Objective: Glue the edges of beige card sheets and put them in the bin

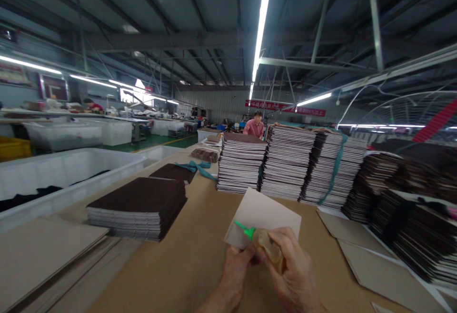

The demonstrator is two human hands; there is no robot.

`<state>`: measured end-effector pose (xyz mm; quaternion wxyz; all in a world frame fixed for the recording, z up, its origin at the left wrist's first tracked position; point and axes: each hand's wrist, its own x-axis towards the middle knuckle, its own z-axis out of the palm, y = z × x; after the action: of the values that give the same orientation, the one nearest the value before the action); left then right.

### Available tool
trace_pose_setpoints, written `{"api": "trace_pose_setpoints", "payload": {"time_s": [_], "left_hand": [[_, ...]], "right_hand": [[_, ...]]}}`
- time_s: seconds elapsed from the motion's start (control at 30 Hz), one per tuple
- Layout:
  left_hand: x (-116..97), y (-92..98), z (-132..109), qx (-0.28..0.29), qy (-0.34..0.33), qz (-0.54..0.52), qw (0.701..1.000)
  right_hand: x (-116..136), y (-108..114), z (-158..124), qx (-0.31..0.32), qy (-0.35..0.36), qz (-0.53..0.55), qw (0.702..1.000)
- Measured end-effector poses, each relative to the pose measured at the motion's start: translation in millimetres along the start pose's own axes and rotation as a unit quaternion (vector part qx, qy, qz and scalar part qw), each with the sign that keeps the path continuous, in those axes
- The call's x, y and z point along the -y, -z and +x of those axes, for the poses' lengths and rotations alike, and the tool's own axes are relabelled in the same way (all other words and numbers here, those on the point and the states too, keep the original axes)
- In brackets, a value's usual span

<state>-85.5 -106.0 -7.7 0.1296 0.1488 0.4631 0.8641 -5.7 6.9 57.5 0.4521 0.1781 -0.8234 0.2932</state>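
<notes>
My right hand (291, 267) is wrapped round a squeeze bottle (267, 246) of yellowish stuff with a green nozzle, tilted so the tip points left over a pale panel (266, 213). Thumb and fingers of my left hand (237, 265) pinch the panel's near edge, just left of the bottle. The panel is tilted up off the brown tabletop (171, 275). To the left lies a neat stack of dark brown pieces with pale edges (137, 203). Whether anything comes out of the nozzle is too small to tell.
Tall stacks of dark and white layers (239, 165) line the table's far side, one tied with a teal strip (337, 167). Cardboard sheets (385, 265) lie at right, more cardboard (43, 256) at left. White bins (89, 165) stand beyond the left edge. A person (254, 126) is behind the stacks.
</notes>
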Motion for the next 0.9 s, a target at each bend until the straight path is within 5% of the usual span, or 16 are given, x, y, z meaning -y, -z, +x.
{"api": "trace_pose_setpoints", "payload": {"time_s": [0.47, 0.77, 0.9], "left_hand": [[-3.5, -4.1, -4.2, -0.036, 0.035, -0.020, 0.999], [-2.0, -1.8, -2.6, -0.035, 0.041, -0.018, 0.998], [-2.9, -1.3, -0.7, -0.033, 0.044, -0.012, 0.998]], "right_hand": [[-3.5, 25.0, 40.2, -0.166, -0.049, -0.030, 0.984], [-3.6, 23.8, 37.6, -0.130, -0.016, -0.043, 0.990], [0.2, 26.8, 38.9, -0.162, -0.018, -0.065, 0.984]]}}
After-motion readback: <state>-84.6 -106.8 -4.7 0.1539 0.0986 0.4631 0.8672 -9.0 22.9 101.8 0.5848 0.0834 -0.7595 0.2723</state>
